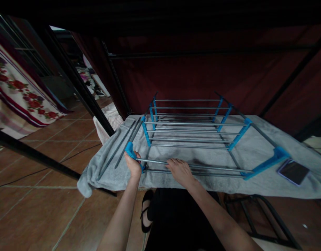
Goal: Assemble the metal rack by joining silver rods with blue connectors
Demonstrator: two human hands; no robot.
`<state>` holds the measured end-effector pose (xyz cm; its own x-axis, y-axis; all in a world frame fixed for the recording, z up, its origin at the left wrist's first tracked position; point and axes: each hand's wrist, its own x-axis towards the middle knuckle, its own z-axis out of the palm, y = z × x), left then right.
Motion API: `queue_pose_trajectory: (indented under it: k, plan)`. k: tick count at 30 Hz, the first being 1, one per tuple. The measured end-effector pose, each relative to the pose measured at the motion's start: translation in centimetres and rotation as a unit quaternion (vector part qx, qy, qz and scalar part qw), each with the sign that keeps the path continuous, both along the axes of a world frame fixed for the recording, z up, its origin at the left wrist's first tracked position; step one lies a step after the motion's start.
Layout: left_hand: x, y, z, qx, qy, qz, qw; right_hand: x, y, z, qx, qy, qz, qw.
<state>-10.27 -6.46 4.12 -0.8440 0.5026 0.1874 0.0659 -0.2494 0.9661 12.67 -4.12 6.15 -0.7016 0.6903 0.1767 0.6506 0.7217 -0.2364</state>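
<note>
A shoe rack [194,132] of metal tubes and blue plastic side pieces lies on the grey cloth in front of me. My left hand [133,164] wraps round the blue plastic side piece [129,149] at its near left corner, where a tube end meets it. My right hand [179,170] lies over the nearest metal tube [215,168], left of its middle, with the fingers curled over it. That tube reaches the blue end piece [267,164] at the near right. The undersides of both grips are hidden.
Loose metal tubes [115,150] lie on the grey cloth [259,139] left of the rack. A phone [293,172] rests near the right end piece. Black frame posts [79,80] stand at the left, and a dark red curtain [189,76] hangs behind.
</note>
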Motion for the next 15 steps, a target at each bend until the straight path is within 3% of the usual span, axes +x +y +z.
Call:
queue_pose_trajectory:
  k: [15]
  plan:
    - [-0.17, 0.05, -0.55, -0.005, 0.015, 0.021, 1.000, 0.34, 0.59, 0.78, -0.046, -0.005, 0.020, 0.999]
